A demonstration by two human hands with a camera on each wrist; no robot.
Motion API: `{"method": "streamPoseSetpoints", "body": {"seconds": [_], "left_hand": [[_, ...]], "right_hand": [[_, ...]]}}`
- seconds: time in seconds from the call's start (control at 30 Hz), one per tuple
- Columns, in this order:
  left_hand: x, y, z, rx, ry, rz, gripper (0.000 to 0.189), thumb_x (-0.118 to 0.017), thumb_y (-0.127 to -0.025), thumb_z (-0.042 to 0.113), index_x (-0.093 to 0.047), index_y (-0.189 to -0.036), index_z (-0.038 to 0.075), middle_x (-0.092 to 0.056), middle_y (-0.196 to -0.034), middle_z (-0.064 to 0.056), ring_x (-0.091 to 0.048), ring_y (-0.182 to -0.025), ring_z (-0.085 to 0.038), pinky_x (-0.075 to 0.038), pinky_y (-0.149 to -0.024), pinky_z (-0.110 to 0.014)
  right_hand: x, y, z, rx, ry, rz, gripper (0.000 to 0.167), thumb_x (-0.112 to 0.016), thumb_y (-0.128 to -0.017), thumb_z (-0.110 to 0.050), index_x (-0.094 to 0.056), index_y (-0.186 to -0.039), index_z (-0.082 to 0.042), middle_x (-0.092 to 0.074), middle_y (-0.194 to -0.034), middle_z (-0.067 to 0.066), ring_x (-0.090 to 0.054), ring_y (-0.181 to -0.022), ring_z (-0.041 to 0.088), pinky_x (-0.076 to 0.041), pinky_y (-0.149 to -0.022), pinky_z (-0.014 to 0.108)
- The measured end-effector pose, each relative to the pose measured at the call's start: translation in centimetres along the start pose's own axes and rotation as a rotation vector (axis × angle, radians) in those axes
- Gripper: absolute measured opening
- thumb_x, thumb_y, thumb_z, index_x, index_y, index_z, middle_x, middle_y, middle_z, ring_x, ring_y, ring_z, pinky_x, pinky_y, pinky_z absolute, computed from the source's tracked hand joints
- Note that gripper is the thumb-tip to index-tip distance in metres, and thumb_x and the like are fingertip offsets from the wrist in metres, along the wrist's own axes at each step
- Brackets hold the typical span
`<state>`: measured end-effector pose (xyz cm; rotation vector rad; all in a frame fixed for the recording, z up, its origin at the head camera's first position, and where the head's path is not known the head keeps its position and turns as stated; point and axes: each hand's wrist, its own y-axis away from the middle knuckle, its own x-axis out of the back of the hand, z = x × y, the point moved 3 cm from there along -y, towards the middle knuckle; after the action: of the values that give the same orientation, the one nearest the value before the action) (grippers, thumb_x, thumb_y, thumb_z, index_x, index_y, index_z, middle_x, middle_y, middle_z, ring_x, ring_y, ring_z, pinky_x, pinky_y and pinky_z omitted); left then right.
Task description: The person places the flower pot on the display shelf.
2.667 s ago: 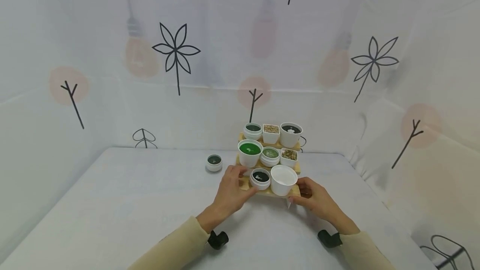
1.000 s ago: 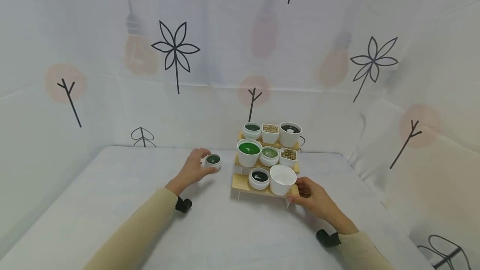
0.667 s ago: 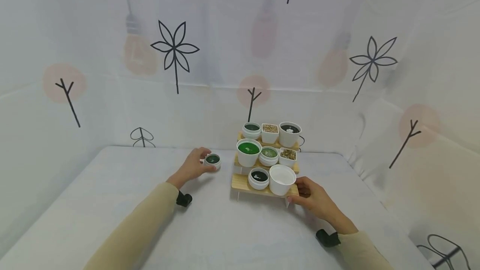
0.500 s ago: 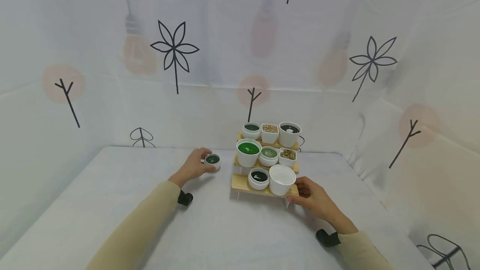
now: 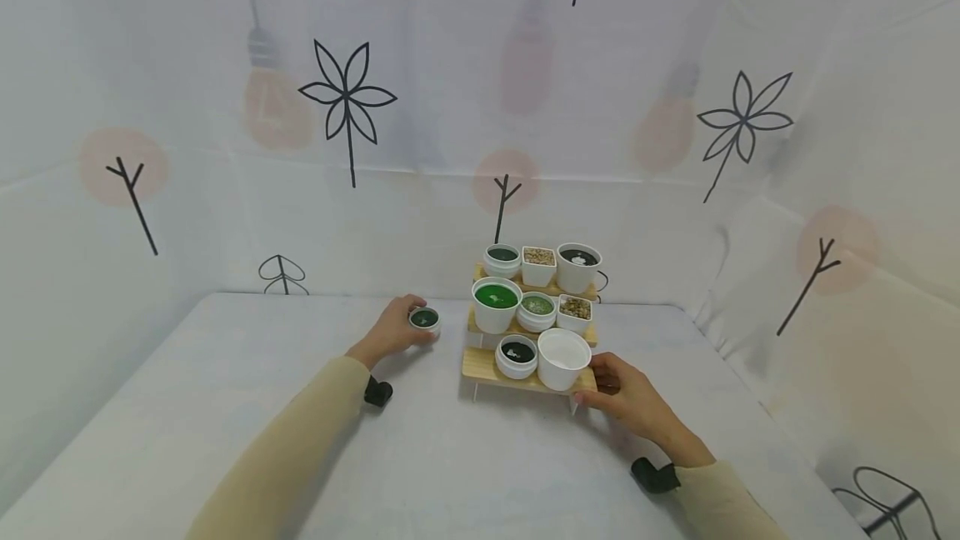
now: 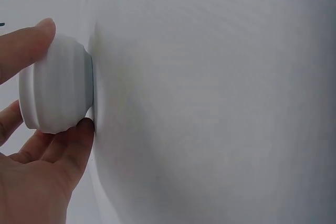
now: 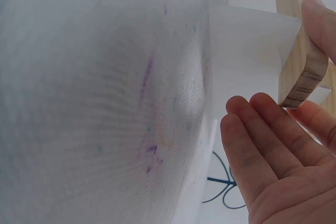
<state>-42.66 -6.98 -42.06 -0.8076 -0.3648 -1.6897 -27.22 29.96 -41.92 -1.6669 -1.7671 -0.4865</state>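
Note:
My left hand (image 5: 393, 329) grips a small round white bowl (image 5: 424, 325) with dark green filling, left of the stand. In the left wrist view, thumb and fingertips press opposite sides of the bowl (image 6: 60, 87), whose narrower foot is right at the white cloth. My right hand (image 5: 637, 401) pinches the right end of the lowest wooden board (image 5: 480, 367) of a three-tier stand. In the right wrist view, the thumb lies over the board's edge (image 7: 304, 77) and the index finger is against its other side; the remaining fingers extend beneath. A black-filled bowl (image 5: 516, 357) and a large white cup (image 5: 564, 361) stand there.
On the middle tier sit a green-filled cup (image 5: 496, 307), a pale green bowl (image 5: 536, 312) and a square dish (image 5: 574, 313). Several filled containers occupy the top tier (image 5: 517, 283). A white patterned cloth backdrop (image 5: 420, 215) rises behind the table.
My left hand has left the lowest board, reached left to the separate bowl and now grips it. My right hand has stayed at the stand's right end.

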Motion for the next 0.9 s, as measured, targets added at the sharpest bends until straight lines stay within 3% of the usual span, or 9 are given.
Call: {"method": "streamPoseSetpoints", "body": {"seconds": [0.57, 0.9], "left_hand": [[-0.01, 0.16, 0.32, 0.053, -0.002, -0.010, 0.068, -0.083, -0.073, 0.020, -0.050, -0.130, 0.006, -0.050, -0.129, -0.017, -0.045, -0.121, -0.031, -0.036, -0.105, -0.047], [0.25, 0.35, 0.50, 0.008, -0.020, 0.007, 0.067, -0.083, -0.073, 0.020, -0.051, -0.129, 0.003, -0.052, -0.129, -0.017, -0.046, -0.122, -0.032, -0.035, -0.105, -0.047]], "right_hand": [[-0.01, -0.09, -0.10, -0.003, -0.024, -0.008, 0.059, -0.079, -0.078, -0.036, -0.054, -0.121, -0.005, -0.061, -0.118, 0.010, -0.061, -0.105, 0.026, -0.052, -0.088, 0.042], [0.02, 0.01, -0.14, 0.001, -0.019, 0.000, 0.059, -0.079, -0.078, -0.037, -0.053, -0.121, -0.006, -0.061, -0.118, 0.010, -0.061, -0.106, 0.026, -0.052, -0.089, 0.042]]}}
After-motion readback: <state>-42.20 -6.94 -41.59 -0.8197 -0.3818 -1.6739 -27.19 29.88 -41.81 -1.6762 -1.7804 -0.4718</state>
